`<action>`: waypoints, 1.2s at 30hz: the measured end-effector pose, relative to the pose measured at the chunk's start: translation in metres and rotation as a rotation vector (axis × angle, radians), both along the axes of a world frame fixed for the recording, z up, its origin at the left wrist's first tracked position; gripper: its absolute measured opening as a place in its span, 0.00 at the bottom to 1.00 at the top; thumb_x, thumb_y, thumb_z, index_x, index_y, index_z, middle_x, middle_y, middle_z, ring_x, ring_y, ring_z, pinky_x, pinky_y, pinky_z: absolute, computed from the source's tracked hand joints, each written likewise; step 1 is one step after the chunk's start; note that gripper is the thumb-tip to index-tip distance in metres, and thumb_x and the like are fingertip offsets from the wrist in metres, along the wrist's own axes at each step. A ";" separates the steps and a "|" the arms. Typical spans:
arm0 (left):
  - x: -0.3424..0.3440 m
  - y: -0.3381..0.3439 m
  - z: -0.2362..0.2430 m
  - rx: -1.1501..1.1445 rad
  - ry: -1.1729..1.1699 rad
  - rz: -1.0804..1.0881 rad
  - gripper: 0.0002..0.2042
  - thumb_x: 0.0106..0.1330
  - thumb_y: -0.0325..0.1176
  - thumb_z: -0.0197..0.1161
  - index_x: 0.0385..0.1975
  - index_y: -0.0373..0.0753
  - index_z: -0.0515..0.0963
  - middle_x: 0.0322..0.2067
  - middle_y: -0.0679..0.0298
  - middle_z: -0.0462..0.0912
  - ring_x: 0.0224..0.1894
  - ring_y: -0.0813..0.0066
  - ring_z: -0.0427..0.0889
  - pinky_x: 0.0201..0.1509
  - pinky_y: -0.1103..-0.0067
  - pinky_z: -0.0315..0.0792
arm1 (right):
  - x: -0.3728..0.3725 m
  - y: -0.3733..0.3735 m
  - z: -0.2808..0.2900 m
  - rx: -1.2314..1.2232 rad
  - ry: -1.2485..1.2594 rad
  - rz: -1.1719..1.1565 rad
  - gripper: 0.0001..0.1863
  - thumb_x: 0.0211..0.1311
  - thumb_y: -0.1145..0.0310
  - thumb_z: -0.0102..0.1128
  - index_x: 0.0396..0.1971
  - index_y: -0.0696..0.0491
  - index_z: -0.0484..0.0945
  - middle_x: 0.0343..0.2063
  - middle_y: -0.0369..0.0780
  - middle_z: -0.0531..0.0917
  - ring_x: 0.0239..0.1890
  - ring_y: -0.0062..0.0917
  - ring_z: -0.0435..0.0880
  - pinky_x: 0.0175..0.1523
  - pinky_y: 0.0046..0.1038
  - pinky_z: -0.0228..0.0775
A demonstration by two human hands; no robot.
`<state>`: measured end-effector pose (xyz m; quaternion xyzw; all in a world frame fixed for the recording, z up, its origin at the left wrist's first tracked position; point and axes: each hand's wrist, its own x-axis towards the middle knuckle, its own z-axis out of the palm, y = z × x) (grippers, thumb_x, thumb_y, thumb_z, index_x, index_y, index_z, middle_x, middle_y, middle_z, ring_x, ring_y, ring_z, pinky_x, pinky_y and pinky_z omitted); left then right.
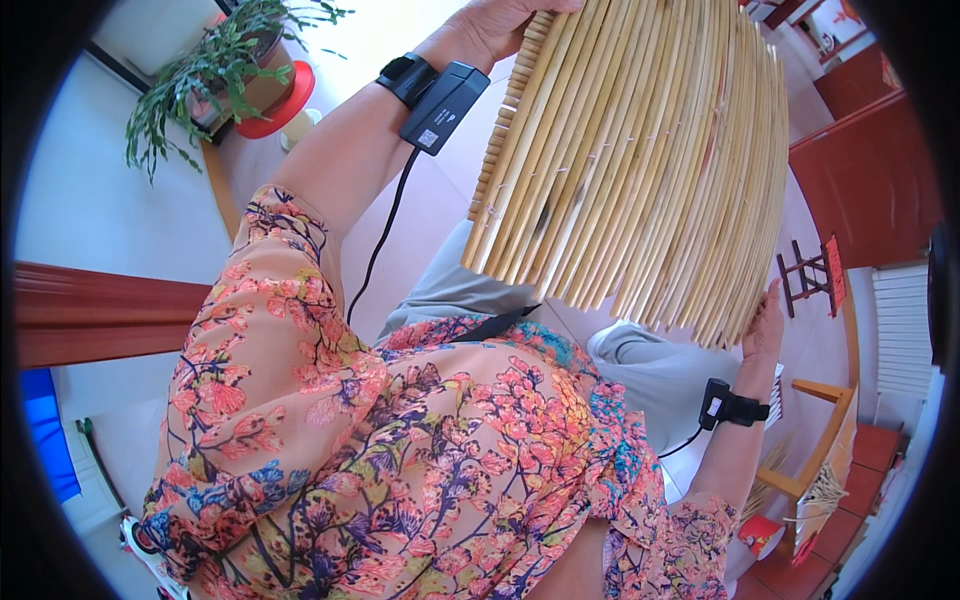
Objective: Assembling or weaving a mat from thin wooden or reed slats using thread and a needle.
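Note:
A mat of many thin pale bamboo sticks (620, 160) is raised in front of me, tilted, with its uneven stick ends hanging toward my body and short binding along its left edge. My left hand (515, 18) grips the mat's upper left edge, partly cut off by the top of the view. My right hand (762, 320) holds the lower right edge, its fingers partly hidden behind the sticks. Each wrist wears a black strapped device, the left one (440, 105) with a dark cable.
A leafy potted plant (260, 75) stands at upper left. To the right are red-brown cabinet doors (860, 180), a small dark folding stool (805, 275), a white radiator (905, 325) and a wooden-framed piece (805, 480) with loose straw-like sticks. The pale floor (380, 215) shows beneath.

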<state>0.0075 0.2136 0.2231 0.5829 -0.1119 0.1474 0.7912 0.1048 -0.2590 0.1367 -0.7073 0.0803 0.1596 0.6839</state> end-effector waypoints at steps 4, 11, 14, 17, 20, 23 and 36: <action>-0.011 0.003 -0.027 -0.107 0.027 -0.054 0.18 0.57 0.29 0.52 0.47 0.27 0.68 0.39 0.57 0.76 0.37 0.74 0.76 0.43 0.81 0.70 | -0.004 0.002 0.004 -0.006 -0.038 -0.067 0.30 0.56 0.46 0.51 0.38 0.64 0.72 0.32 0.42 0.79 0.29 0.24 0.79 0.36 0.24 0.72; 0.015 0.018 -0.126 -0.023 0.209 -0.116 0.20 0.59 0.36 0.56 0.49 0.31 0.67 0.42 0.58 0.76 0.44 0.74 0.76 0.51 0.82 0.67 | -0.024 -0.009 -0.004 -0.405 -0.298 0.068 0.28 0.57 0.46 0.50 0.29 0.63 0.74 0.24 0.39 0.78 0.26 0.18 0.75 0.30 0.20 0.67; 0.002 -0.004 -0.128 -0.063 0.394 0.009 0.19 0.61 0.36 0.54 0.49 0.31 0.67 0.43 0.58 0.75 0.45 0.74 0.74 0.53 0.81 0.66 | -0.025 -0.021 -0.023 -0.628 -0.408 0.004 0.27 0.57 0.46 0.50 0.21 0.61 0.73 0.20 0.38 0.77 0.23 0.16 0.72 0.28 0.19 0.65; -0.002 -0.009 -0.131 -0.042 0.440 0.050 0.19 0.63 0.38 0.52 0.49 0.31 0.66 0.43 0.59 0.75 0.46 0.75 0.73 0.54 0.80 0.64 | -0.034 -0.014 -0.034 -0.644 -0.466 -0.058 0.27 0.57 0.47 0.51 0.16 0.59 0.70 0.17 0.36 0.75 0.21 0.16 0.69 0.27 0.20 0.63; -0.012 -0.017 -0.130 -0.012 0.439 0.106 0.21 0.65 0.43 0.47 0.49 0.31 0.67 0.42 0.61 0.75 0.46 0.76 0.72 0.53 0.79 0.64 | -0.034 -0.018 -0.055 -0.618 -0.488 -0.062 0.27 0.57 0.48 0.51 0.14 0.58 0.68 0.15 0.36 0.73 0.20 0.16 0.67 0.26 0.21 0.62; -0.039 -0.025 -0.124 0.001 0.428 0.033 0.23 0.66 0.48 0.43 0.48 0.32 0.67 0.42 0.62 0.75 0.46 0.77 0.71 0.49 0.78 0.66 | -0.038 -0.029 -0.064 -0.607 -0.489 -0.086 0.25 0.58 0.49 0.51 0.15 0.58 0.67 0.14 0.35 0.72 0.20 0.16 0.66 0.25 0.22 0.61; -0.117 -0.104 -0.141 0.847 0.447 0.659 0.30 0.56 0.40 0.60 0.52 0.30 0.54 0.42 0.45 0.69 0.46 0.52 0.72 0.47 0.68 0.67 | -0.062 -0.003 -0.042 -0.808 -0.514 -0.137 0.25 0.59 0.51 0.49 0.18 0.61 0.67 0.14 0.44 0.70 0.19 0.27 0.67 0.27 0.30 0.61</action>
